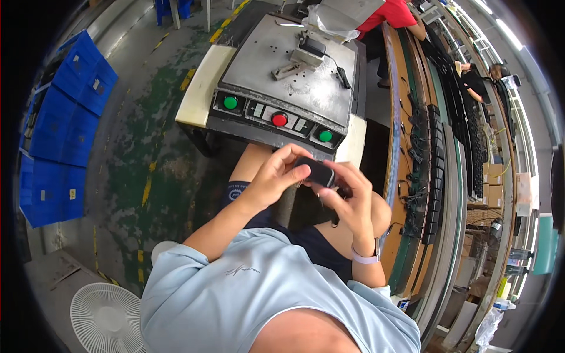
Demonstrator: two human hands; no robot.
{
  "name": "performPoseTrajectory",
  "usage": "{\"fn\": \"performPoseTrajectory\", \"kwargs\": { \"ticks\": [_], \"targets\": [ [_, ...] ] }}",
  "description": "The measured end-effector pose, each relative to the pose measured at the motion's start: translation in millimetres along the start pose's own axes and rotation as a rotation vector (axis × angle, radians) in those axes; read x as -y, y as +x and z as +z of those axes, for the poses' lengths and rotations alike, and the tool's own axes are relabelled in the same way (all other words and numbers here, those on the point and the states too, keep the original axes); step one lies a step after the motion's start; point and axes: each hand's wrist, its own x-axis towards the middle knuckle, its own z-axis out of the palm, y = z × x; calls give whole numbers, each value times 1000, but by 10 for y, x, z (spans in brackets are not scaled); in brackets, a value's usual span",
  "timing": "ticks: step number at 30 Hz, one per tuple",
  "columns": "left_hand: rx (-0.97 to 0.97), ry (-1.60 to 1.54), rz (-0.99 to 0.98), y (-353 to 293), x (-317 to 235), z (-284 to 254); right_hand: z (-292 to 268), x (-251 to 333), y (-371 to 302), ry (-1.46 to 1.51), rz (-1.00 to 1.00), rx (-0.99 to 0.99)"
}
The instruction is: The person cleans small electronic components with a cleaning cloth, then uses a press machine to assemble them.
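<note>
Between both hands, over my lap and just in front of the machine, I hold a small black plastic case [318, 172] with rounded corners, like a power adapter's housing. My left hand [279, 176] pinches its left end, with the thumb lying on top. The fingers of my right hand [352, 197] close round its right end, slightly blurred; what lies under them is hidden. Ahead, on the machine's metal plate [259, 62], a black power adapter [312, 46] rests on a metal fixture [306, 57]. Its cord runs right to a black plug end [343, 77].
The machine front carries two green buttons [230, 103] and a red one [279, 119]. To the right runs a conveyor line [406, 176] with rows of black adapters and cords. Blue bins [65, 129] stand left, a white fan [109, 317] lower left. A person in red [391, 16] works beyond.
</note>
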Motion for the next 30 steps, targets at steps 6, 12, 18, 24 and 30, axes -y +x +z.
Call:
{"fn": "performPoseTrajectory", "kwargs": {
  "ticks": [6, 12, 18, 24, 30],
  "targets": [
    [111, -486, -44, 45, -29, 69, -38, 357, 99, -18, -158, -116],
    [197, -503, 15, 0, -8, 116, -12, 446, 3, -109, -245, -180],
    [161, -408, 22, -37, -39, 159, -12, 495, -98, -246, -206, -215],
    [83, -219, 146, -84, -135, 181, -33, 438, -95, -201, -209, -163],
    [62, 10, 186, 20, -184, -22, -6, 243, 18, -45, -228, -113]
  ]
}}
